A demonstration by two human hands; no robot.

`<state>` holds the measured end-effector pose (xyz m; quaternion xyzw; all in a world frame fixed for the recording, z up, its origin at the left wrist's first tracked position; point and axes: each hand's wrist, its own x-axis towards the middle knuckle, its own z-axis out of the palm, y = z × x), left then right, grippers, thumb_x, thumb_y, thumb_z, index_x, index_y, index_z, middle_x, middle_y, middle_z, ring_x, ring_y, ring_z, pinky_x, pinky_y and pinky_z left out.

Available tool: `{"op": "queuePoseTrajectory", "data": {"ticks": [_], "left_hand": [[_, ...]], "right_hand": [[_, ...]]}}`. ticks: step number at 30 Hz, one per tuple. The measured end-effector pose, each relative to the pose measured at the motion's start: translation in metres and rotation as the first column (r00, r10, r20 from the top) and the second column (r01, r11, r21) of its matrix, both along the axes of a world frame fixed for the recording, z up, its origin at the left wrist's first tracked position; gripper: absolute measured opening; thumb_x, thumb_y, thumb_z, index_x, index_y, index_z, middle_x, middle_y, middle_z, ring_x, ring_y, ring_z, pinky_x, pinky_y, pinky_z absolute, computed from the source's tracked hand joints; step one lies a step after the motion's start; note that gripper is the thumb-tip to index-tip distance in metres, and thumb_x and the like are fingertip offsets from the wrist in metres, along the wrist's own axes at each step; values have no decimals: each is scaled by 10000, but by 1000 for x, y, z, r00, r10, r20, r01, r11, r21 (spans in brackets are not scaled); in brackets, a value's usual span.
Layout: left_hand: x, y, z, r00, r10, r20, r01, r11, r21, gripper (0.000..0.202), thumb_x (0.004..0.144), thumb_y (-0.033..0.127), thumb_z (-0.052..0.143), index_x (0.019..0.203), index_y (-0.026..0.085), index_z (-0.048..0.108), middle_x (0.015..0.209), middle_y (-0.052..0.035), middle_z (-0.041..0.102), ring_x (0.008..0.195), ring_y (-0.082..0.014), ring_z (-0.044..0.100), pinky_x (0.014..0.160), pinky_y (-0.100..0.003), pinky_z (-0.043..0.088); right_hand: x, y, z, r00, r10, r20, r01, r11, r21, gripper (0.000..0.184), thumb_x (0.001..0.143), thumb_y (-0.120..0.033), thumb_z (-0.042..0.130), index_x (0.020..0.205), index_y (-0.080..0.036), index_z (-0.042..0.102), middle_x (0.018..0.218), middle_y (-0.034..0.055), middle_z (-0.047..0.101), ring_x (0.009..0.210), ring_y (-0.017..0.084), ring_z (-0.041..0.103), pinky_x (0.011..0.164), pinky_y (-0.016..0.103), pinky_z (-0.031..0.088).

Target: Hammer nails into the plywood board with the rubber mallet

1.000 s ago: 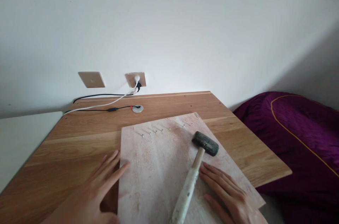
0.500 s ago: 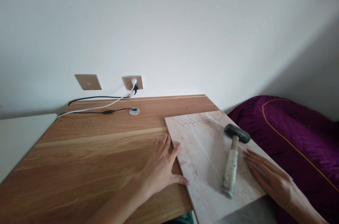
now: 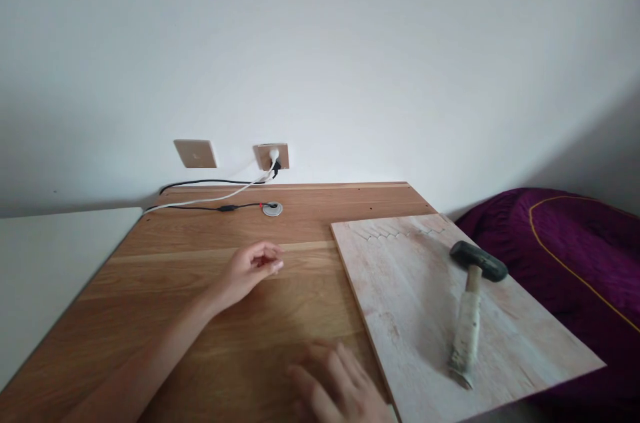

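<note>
My left hand (image 3: pixel 253 265) hovers over the wooden desk, left of the board, with fingers loosely curled and a gap before the thumb; nothing shows in it. Lower down, my right hand (image 3: pixel 337 383) is over the desk beside the board's left edge, blurred, with fingers apart and no object visible in them. The pale board (image 3: pixel 405 316) lies on the right part of the desk and juts past its edge. On the board rests a mallet (image 3: pixel 467 329) with a black head and a worn, whitish wrapped handle. Several thin nails (image 3: pixel 387 235) stand in a row near the board's far edge.
The wooden desk (image 3: pixel 210 283) meets a white wall with a socket (image 3: pixel 273 156) and a blank plate (image 3: pixel 195 153). White and black cables (image 3: pixel 210 199) run leftward past a round cable grommet (image 3: pixel 273 209). A white surface (image 3: pixel 60 256) stands left; purple fabric (image 3: pixel 505 229) lies right.
Both hands have left the board's sides. My left hand has moved left and curled; my right hand has swung across to the board's left side. The view has shifted left.
</note>
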<state>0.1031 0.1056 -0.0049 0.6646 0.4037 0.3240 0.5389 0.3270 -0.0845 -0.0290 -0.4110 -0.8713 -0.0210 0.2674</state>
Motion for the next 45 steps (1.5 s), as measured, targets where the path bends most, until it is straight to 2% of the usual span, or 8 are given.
{"op": "queuePoseTrajectory", "data": {"ticks": [2,3,5,7,12,17,23,45], "left_hand": [[-8,0,-2,990,63,124,-50,993,-108,474,864,593,795,1073,174,723,972,-101,790,883,-233,730,793,-342,540],[-11,-1,-2,977,98,189,-68,985,-157,510,867,622,784,1099,172,724,1049,-121,792,921,-240,736,820,-352,543],[-16,-2,-2,940,158,302,-86,967,-238,552,867,647,779,1145,173,725,1182,-146,774,1001,-252,738,912,-380,540],[-20,-4,-1,908,174,382,-55,951,-304,568,875,656,771,1178,178,724,1268,-159,752,1075,-267,731,984,-403,526],[-21,-4,1,868,122,482,87,918,-388,639,890,716,719,1235,178,717,1401,-176,695,1217,-303,693,1051,-428,498],[-17,-3,-5,857,195,477,14,917,-400,544,848,623,822,1145,174,741,1209,-136,769,1058,-249,727,977,-386,522],[-16,-5,-9,850,225,476,-25,920,-391,415,839,497,862,1076,170,767,1041,-84,770,927,-188,701,915,-342,523],[-14,-5,-4,843,263,470,-53,909,-413,447,733,473,946,1031,172,802,962,-58,761,869,-162,673,862,-300,510]], "right_hand": [[-51,16,-16,999,-11,38,13,997,-76,610,919,-420,763,1473,-232,591,1351,183,741,1280,414,687,870,474,682],[-71,22,-21,998,-46,31,50,989,-136,700,894,-470,790,1515,-244,560,1480,189,665,1396,445,594,952,529,654],[-97,30,-24,997,-79,-2,76,974,-214,690,923,-488,770,1534,-255,549,1643,159,517,1537,419,433,1124,560,554],[-108,36,-19,995,-95,-32,84,965,-248,642,962,-468,738,1526,-218,563,1671,151,483,1573,383,382,1193,549,499],[-102,42,-6,996,-50,-78,28,964,-264,559,1009,-458,684,1498,-200,608,1655,114,512,1568,348,402,1245,542,444],[-94,39,0,996,9,-88,-33,960,-277,454,1043,-403,636,1434,-173,652,1625,95,556,1574,312,396,1281,511,398],[-94,38,8,996,15,-84,-38,960,-279,409,1036,-326,633,1409,-162,659,1605,111,576,1587,306,371,1282,520,397],[-92,37,8,993,24,-116,-55,960,-273,364,1079,-337,570,1394,-171,642,1588,84,593,1602,280,342,1315,484,340]]}}
